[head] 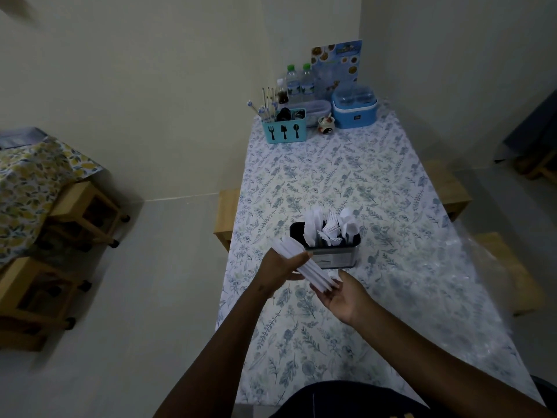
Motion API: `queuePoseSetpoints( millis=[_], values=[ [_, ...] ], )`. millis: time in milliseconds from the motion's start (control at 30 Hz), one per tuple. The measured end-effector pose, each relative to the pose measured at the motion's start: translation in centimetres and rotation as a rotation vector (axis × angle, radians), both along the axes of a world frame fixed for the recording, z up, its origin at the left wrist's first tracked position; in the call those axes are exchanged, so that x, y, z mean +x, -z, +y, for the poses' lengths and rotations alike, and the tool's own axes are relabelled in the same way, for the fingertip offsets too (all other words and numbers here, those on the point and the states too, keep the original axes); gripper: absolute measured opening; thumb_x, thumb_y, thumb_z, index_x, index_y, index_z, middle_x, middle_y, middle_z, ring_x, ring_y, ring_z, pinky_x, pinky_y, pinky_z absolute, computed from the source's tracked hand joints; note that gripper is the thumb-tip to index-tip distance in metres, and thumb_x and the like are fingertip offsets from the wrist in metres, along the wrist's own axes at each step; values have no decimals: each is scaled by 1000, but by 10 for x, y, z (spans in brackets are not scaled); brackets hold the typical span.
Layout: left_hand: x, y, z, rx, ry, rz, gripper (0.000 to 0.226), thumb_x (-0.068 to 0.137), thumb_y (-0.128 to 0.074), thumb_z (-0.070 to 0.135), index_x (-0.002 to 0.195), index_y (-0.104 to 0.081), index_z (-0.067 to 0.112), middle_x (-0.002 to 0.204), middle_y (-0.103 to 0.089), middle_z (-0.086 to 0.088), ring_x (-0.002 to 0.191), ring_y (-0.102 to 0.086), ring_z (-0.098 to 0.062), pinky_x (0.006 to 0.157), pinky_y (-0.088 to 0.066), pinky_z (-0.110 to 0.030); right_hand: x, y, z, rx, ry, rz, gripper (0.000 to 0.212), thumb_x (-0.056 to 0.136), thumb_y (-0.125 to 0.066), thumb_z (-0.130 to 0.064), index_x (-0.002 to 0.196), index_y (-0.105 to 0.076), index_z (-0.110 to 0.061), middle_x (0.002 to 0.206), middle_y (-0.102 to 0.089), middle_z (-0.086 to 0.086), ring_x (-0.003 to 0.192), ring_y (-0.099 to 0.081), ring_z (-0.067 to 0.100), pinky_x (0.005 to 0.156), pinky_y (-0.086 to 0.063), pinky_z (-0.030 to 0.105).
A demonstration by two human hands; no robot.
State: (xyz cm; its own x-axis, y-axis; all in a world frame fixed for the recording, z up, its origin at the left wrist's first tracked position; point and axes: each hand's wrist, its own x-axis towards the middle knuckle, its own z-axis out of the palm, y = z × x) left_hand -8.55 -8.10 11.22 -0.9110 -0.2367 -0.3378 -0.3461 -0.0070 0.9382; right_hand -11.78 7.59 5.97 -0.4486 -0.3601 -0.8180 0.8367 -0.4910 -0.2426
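My left hand [281, 267] grips a bundle of white plastic cutlery [304, 263] above the table's left half. The bundle slants down to the right, and its lower end rests against the fingers of my right hand [343, 297], which lies palm up and relaxed beneath it. Just behind both hands stands a metal holder [334, 256] with a dark rim, holding several white plastic forks, spoons and knives [330, 226] upright.
A floral tablecloth [346, 170] covers the long table. At its far end stand a teal cutlery caddy [284, 129], two water bottles [300, 82], a blue container [354, 108] and a menu card [337, 64]. Wooden stools [87, 212] stand on the floor at left; benches [226, 215] flank the table.
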Motion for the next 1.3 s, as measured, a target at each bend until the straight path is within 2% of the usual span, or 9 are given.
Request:
queuePoseSetpoints(
  millis=[133,467,600,733,900,1000,1100,1200,1300],
  values=[
    [-26,-11,-15,-20,-103,52,18,81,-75,11,95,-65,7,93,-71,-13,79,-72,-18,61,-59,-31,-2,3,-1,-44,-32,8,47,99,-43,-37,105,-55,8,111,-56,25,92,-60,37,67,-57,45],
    [-77,-3,-31,-166,-151,127,22,79,-79,18,92,-71,1,89,-72,-17,83,-72,-29,70,-61,-44,-8,7,-2,-78,-47,6,38,99,-47,-28,102,-58,9,110,-59,27,97,-61,38,65,-59,42],
    [-87,8,-29,-351,-105,87,26,77,-80,27,66,-66,7,69,-70,-14,63,-68,-22,58,-56,-39,-9,10,-3,-67,-40,-13,36,99,-48,-25,101,-58,9,111,-60,27,97,-62,39,62,-61,40],
    [-92,22,-23,-454,-50,122,53,78,-79,26,44,-39,17,38,-41,5,35,-37,-6,42,-29,-21,-8,12,-3,-59,-22,-29,33,98,-48,-22,98,-59,8,108,-61,26,96,-63,38,53,-60,35],
    [-93,41,-10,-576,12,120,37,78,-77,32,58,-50,17,52,-51,6,45,-45,-4,47,-34,-17,-10,13,-4,-58,-3,-37,30,98,-49,-20,97,-60,8,108,-61,26,96,-62,37,51,-59,33],
    [-93,45,-2,-703,52,105,30,81,-73,37,85,-61,10,75,-58,3,66,-53,-10,62,-40,-21,-9,15,-4,-60,24,-47,28,97,-50,-18,98,-60,9,109,-61,26,101,-61,38,51,-58,33],
    [-91,49,1,-720,52,148,44,83,-69,42,110,-59,8,95,-61,1,85,-55,-10,75,-41,-20,-9,16,-2,-63,29,-37,27,97,-50,-16,100,-59,9,109,-60,26,99,-61,38,54,-60,35],
    [-88,54,-1,-664,86,164,46,82,-67,53,107,-59,14,93,-63,5,88,-62,-12,74,-44,-20,-9,17,0,-64,34,-26,28,97,-48,-16,104,-58,9,110,-60,26,97,-61,38,61,-61,36],
    [-86,56,-4,-637,119,199,36,80,-70,52,91,-59,18,82,-57,12,76,-55,0,68,-41,-21,-8,18,0,-70,43,-26,28,97,-48,-16,106,-57,9,110,-59,26,97,-61,38,62,-60,38]
  ],
)
